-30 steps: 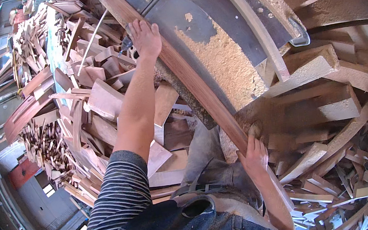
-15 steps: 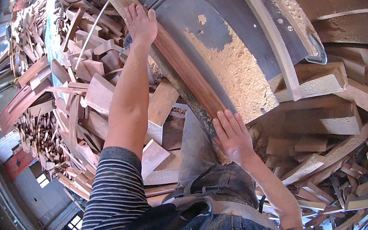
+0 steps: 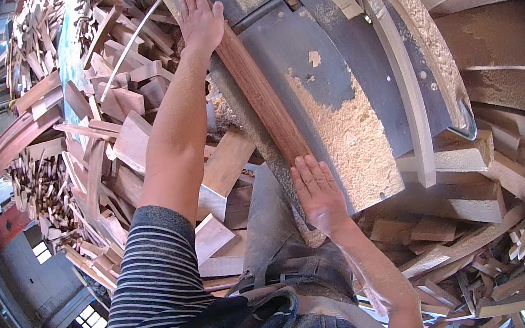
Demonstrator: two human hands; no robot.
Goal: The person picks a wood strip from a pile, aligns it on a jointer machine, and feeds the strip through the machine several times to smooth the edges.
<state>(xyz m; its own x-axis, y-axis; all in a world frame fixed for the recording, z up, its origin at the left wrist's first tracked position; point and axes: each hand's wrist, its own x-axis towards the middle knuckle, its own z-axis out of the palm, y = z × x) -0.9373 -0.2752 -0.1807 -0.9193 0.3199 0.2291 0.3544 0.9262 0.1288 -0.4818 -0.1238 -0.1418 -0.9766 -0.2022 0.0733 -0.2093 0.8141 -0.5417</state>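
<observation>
Now the reddish-brown board (image 3: 261, 94) lies farther forward, its near end brought onto the sawdust-strewn metal machine bed (image 3: 274, 47).
The right hand (image 3: 320, 195), curled at that end a second ago, rests flat on it, fingers forward; the left hand (image 3: 203, 24) spreads over the board well ahead, arm outstretched. Both are apart, neither visibly clasping the wood along the bed's left side.

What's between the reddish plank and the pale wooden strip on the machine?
Head view: grey tabletop, with sawdust spread on its near part, between the reddish plank and the pale wooden strip.
</observation>
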